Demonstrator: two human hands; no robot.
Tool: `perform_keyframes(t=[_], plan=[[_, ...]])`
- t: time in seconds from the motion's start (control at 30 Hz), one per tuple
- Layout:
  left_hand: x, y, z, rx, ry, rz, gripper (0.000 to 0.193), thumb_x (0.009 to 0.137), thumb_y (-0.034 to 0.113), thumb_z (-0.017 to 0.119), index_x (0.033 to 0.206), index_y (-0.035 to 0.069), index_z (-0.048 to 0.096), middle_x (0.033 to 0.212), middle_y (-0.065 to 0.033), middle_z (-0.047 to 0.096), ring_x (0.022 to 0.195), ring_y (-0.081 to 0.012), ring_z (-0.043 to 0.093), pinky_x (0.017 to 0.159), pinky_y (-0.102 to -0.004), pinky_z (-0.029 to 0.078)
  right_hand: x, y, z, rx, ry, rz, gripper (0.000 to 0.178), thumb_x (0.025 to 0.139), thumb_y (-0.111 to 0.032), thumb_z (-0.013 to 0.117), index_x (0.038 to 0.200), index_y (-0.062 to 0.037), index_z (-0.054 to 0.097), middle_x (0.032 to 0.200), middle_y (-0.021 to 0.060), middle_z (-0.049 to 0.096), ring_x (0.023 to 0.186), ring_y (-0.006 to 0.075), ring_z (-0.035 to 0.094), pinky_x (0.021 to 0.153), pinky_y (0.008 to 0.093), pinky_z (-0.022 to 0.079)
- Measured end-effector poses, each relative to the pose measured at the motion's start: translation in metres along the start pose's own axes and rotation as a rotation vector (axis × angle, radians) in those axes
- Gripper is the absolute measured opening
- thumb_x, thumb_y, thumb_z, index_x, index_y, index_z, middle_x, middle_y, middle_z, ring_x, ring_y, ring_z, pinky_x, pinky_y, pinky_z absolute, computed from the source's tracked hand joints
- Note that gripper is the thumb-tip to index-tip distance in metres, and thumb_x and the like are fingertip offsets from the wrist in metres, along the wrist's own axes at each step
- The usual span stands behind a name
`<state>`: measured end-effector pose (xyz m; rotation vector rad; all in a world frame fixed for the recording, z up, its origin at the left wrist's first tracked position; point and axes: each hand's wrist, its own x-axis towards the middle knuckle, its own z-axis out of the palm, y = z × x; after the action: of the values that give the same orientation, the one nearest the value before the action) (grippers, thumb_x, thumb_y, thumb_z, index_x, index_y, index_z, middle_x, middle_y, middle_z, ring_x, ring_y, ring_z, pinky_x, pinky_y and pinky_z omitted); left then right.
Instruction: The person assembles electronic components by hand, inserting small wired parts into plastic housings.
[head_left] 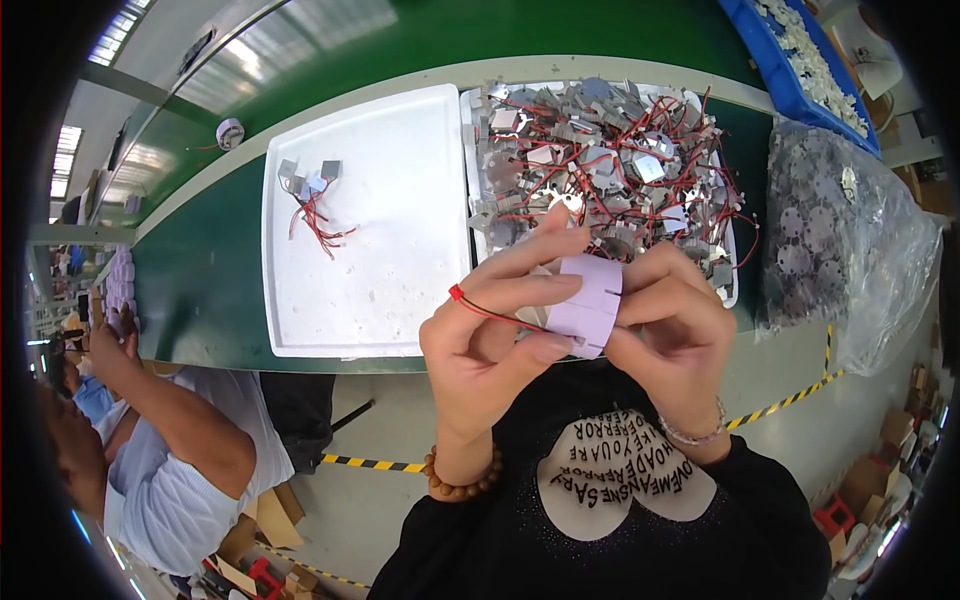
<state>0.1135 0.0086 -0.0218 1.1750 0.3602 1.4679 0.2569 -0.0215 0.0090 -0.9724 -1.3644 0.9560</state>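
Note:
A short lilac plastic cylinder (588, 305) with slots in its rim is held up in front of my chest, near the table edge. My left hand (490, 325) grips its left side between fingers and thumb. From that side a red-and-black wire pair with a small red connector (457, 293) runs out across my left fingers. My right hand (675, 325) pinches the cylinder's right side; its fingertips are partly hidden behind the part. Behind my hands stands a white tray (728, 270) heaped with grey metal pieces on red wires (600, 165).
Left of it, another white tray (375, 300) holds a few wired grey pieces (315, 190). A clear bag of grey discs (810, 220) lies right, below a blue bin (785, 80) of small white parts. A lilac cylinder (230, 133) sits far left. Another person (190, 440) works at left.

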Motion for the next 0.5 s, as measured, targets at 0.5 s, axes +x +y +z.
perform_keyframes(t=[0.5], plan=[[-0.0024, -0.002, -0.0061, 0.027, -0.027, 0.053, 0.033, 0.062, 0.005, 0.072, 0.09, -0.006, 0.061, 0.107, -0.0222, 0.055, 0.114, -0.0381, 0.042, 0.097, -0.0464, 0.031, 0.0014, -0.0038, -0.0064, 0.023, -0.092, 0.067, 0.016, 0.065, 0.007, 0.065, 0.08, 0.0019, 0.062, 0.079, 0.0059, 0.05, 0.066, 0.0106, 0.047, 0.055, 0.0203, 0.035]])
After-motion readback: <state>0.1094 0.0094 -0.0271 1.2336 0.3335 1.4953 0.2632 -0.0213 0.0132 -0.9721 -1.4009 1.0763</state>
